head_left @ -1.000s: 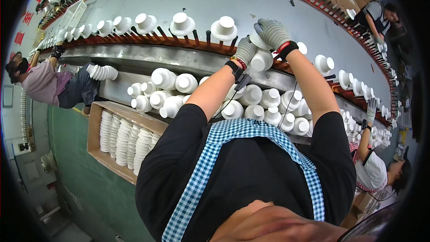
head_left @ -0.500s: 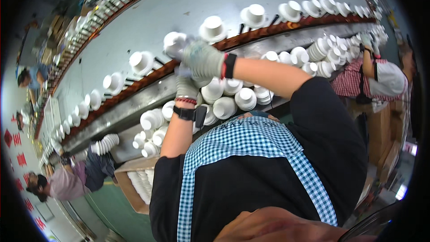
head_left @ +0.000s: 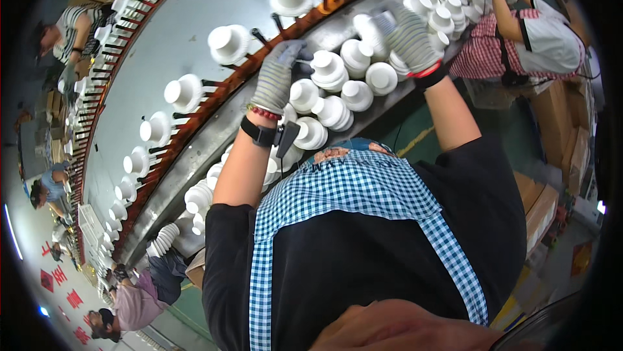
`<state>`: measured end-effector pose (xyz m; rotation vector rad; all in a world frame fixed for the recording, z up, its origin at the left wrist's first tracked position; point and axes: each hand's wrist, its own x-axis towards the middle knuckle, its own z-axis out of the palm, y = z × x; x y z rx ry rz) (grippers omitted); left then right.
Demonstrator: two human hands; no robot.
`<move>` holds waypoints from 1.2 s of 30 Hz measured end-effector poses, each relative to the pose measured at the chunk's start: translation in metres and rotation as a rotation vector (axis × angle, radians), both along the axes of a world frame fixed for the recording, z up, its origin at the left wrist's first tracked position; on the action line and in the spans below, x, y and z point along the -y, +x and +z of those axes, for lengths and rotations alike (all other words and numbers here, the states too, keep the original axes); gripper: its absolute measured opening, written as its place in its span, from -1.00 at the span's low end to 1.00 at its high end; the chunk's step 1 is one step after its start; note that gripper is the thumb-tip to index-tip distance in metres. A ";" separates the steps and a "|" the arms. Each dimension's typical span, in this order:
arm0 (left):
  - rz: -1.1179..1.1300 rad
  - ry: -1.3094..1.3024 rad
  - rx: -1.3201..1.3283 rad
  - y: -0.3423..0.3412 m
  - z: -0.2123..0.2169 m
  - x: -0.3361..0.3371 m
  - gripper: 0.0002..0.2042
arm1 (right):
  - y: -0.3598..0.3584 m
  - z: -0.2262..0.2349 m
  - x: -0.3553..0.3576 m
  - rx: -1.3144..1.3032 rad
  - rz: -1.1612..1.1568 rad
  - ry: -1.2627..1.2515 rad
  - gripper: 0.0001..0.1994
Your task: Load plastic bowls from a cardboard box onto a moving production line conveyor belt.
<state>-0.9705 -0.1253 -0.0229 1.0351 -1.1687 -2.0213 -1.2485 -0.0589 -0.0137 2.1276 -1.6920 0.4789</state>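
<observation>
My left hand (head_left: 280, 73), in a striped grey glove, is at the metal ledge beside the peg line. Its fingers are curled closed, and what they hold, if anything, I cannot make out. Just right of them lies a stack of white hat-shaped pieces (head_left: 329, 69) with wide rims. My right hand (head_left: 410, 38), gloved the same way, reaches over the pile, its fingertips smeared by motion. Against those fingers is a white rimmed piece (head_left: 371, 31); whether it is gripped cannot be seen. Another white piece (head_left: 228, 44) sits by the pegs, left of my left hand.
A curved orange-brown track (head_left: 240, 77) with black pegs (head_left: 261, 37) carries more white pieces across a grey table (head_left: 195, 0). Stacked pieces fill the metal trough (head_left: 227, 120). Co-workers stand to the right (head_left: 519, 46), lower left (head_left: 139, 296) and across the table (head_left: 78, 33).
My hands were together at a white piece on the track and have parted. The right has swung right to the stacked pieces; the left is now at the ledge. The view has turned.
</observation>
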 end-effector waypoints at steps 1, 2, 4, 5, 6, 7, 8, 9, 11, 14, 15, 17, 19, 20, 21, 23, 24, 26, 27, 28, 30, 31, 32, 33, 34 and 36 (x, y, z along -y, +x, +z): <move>-0.012 -0.002 0.002 -0.009 -0.002 0.004 -0.76 | -0.022 -0.004 -0.006 0.365 -0.064 0.031 -0.77; -0.004 0.056 -0.008 -0.017 -0.003 0.008 -0.76 | -0.040 -0.007 -0.012 0.716 -0.162 0.082 -0.77; -0.016 0.059 -0.009 -0.033 -0.008 0.015 -0.76 | -0.068 -0.015 -0.029 0.783 -0.304 0.048 -0.72; -0.042 0.046 0.000 -0.041 -0.012 0.018 -0.77 | -0.076 -0.019 -0.038 0.853 -0.373 0.106 -0.74; -0.053 0.030 0.045 -0.047 -0.014 0.021 -0.77 | -0.081 -0.024 -0.043 0.852 -0.357 0.117 -0.74; -0.074 0.006 0.062 -0.053 -0.018 0.022 -0.77 | -0.084 -0.029 -0.048 0.837 -0.366 0.158 -0.73; -0.094 0.001 0.080 -0.060 -0.021 0.023 -0.77 | -0.086 -0.034 -0.052 0.815 -0.388 0.195 -0.72; -0.099 0.012 0.094 -0.064 -0.024 0.022 -0.76 | -0.085 -0.039 -0.054 0.790 -0.379 0.226 -0.70; -0.129 0.000 0.122 -0.071 -0.029 0.020 -0.76 | -0.083 -0.049 -0.056 0.807 -0.368 0.250 -0.70; -0.127 -0.005 0.145 -0.077 -0.037 0.018 -0.76 | -0.082 -0.061 -0.050 0.854 -0.341 0.253 -0.71; -0.139 -0.020 0.102 -0.075 -0.040 0.018 -0.76 | -0.081 -0.064 -0.047 0.857 -0.328 0.252 -0.71; -0.087 -0.018 0.164 -0.072 -0.047 0.019 -0.76 | -0.082 -0.073 -0.041 0.865 -0.308 0.262 -0.70; -0.074 -0.027 0.177 -0.066 -0.056 0.022 -0.75 | -0.083 -0.083 -0.032 0.869 -0.297 0.266 -0.70; -0.062 -0.023 0.186 -0.062 -0.061 0.023 -0.75 | -0.081 -0.089 -0.026 0.873 -0.275 0.275 -0.70; -0.043 -0.002 0.193 -0.059 -0.066 0.023 -0.75 | -0.081 -0.095 -0.022 0.892 -0.248 0.291 -0.69; -0.011 0.029 0.205 -0.051 -0.074 0.022 -0.76 | -0.078 -0.106 -0.014 0.911 -0.209 0.319 -0.69; 0.005 0.033 0.214 -0.047 -0.078 0.022 -0.76 | -0.076 -0.110 -0.010 0.925 -0.203 0.319 -0.69; 0.036 0.066 0.164 -0.041 -0.085 0.021 -0.76 | -0.072 -0.115 -0.001 0.940 -0.182 0.325 -0.68; 0.069 0.073 0.199 -0.038 -0.087 0.021 -0.76 | -0.068 -0.117 0.004 0.936 -0.186 0.337 -0.68; 0.093 0.080 0.210 -0.038 -0.091 0.022 -0.76 | -0.067 -0.119 0.009 0.927 -0.196 0.360 -0.67; 0.126 0.084 0.224 -0.037 -0.097 0.024 -0.76 | -0.065 -0.125 0.020 0.921 -0.169 0.364 -0.67; 0.127 0.089 0.240 -0.037 -0.101 0.025 -0.76 | -0.067 -0.131 0.025 0.954 -0.163 0.362 -0.67; 0.104 0.082 0.218 -0.033 -0.104 0.025 -0.77 | -0.069 -0.139 0.028 0.989 -0.167 0.332 -0.67; 0.082 0.069 0.213 -0.030 -0.107 0.025 -0.75 | -0.075 -0.153 0.028 0.990 -0.151 0.367 -0.67; 0.118 0.091 0.265 -0.015 -0.104 0.019 -0.75 | -0.075 -0.165 0.016 0.972 -0.142 0.351 -0.66; 0.090 -0.068 0.270 0.014 -0.102 0.011 -0.76 | -0.099 -0.201 -0.014 0.865 -0.067 0.597 -0.76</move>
